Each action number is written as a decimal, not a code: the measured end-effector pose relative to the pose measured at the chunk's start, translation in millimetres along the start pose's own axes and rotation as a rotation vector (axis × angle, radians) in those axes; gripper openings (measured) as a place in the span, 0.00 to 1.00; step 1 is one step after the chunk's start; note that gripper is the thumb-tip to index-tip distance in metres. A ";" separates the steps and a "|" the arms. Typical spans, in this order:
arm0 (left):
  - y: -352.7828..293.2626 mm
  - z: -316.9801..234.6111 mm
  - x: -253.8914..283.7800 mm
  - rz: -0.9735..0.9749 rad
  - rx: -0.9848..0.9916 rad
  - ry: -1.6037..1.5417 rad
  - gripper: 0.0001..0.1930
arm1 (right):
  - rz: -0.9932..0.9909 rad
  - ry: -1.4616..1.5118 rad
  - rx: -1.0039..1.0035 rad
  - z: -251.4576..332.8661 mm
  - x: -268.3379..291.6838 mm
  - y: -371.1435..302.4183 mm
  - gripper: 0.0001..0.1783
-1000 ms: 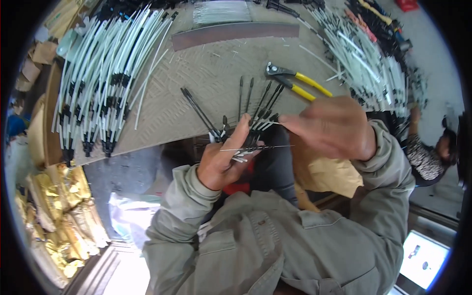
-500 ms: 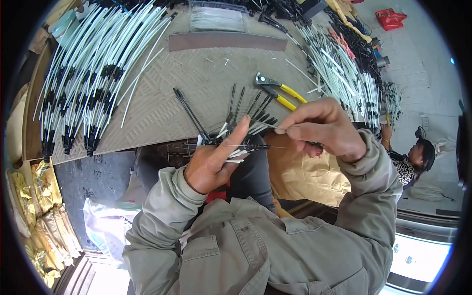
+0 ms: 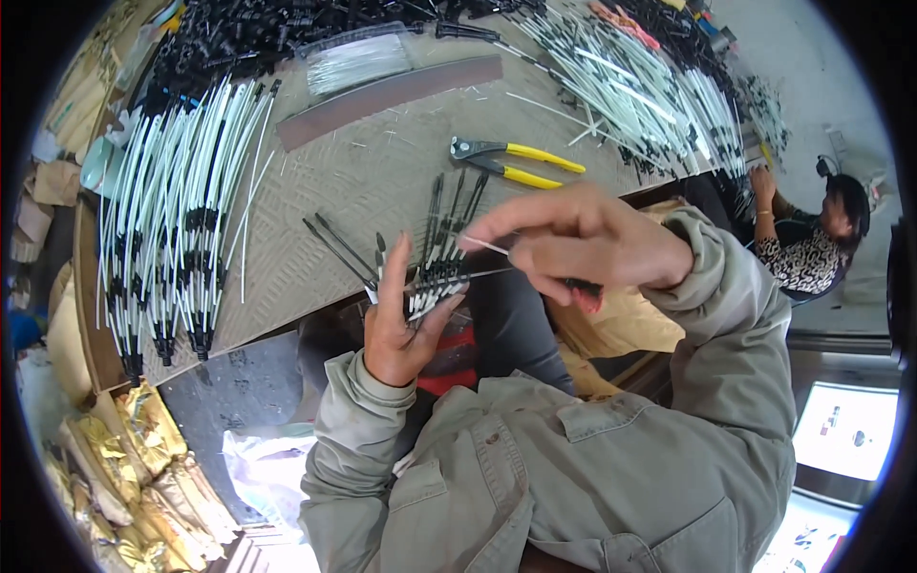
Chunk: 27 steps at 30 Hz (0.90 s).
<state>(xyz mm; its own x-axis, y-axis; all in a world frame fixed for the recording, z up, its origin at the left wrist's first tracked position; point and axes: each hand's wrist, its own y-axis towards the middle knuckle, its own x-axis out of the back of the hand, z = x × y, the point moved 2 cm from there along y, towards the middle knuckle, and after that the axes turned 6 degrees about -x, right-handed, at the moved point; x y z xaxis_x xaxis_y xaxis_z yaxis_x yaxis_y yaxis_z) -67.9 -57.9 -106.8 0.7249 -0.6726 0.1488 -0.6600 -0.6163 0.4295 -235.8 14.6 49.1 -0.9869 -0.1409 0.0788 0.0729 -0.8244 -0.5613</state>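
Observation:
My left hand is closed around a fanned bundle of short black rods with white ends, its index finger pointing up along one side. Over the bundle's right side, my right hand pinches a thin white stick between thumb and fingers, its free end close to the rods. Something red shows beneath the right hand's curled fingers; I cannot tell what it is. Just beyond the hands, nippers with yellow handles lie on the table.
Bundles of long white-and-black rods cover the table's left side, with more white rods at the right. Behind a brown strip sits a clear tray of thin white sticks. A co-worker sits at the far right.
The whole view has swung, with the table's things shifted in the picture. My right hand has come nearer the bundle's tips with the thin stick. My left hand keeps its hold.

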 end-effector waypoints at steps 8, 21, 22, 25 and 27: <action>-0.3 -5.5 -9.9 -0.081 -0.088 -0.125 0.26 | 0.176 0.581 0.227 -34.0 -23.3 1.5 0.22; 6.3 -10.9 -4.6 -0.007 -0.222 0.108 0.21 | -0.030 -0.016 0.399 -31.0 -13.0 3.8 0.20; 6.8 -13.7 -5.9 -0.003 -0.129 0.002 0.23 | -0.217 -0.493 0.596 -22.8 -5.1 -1.6 0.21; 2.7 -3.7 -4.5 -0.037 -0.026 -0.110 0.23 | -0.442 -1.074 0.685 -1.1 -2.5 -19.7 0.19; 2.7 -1.8 -4.1 -0.016 -0.093 -0.045 0.24 | -0.596 -1.303 0.753 6.2 5.1 -19.6 0.14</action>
<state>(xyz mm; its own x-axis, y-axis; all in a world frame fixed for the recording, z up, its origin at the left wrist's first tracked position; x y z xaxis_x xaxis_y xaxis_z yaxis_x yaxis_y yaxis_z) -72.3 -56.1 -104.6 0.7244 -0.6818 0.1021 -0.6257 -0.5881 0.5124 -241.3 26.7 65.5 -0.1420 0.2590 0.9554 0.1821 -0.9419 0.2824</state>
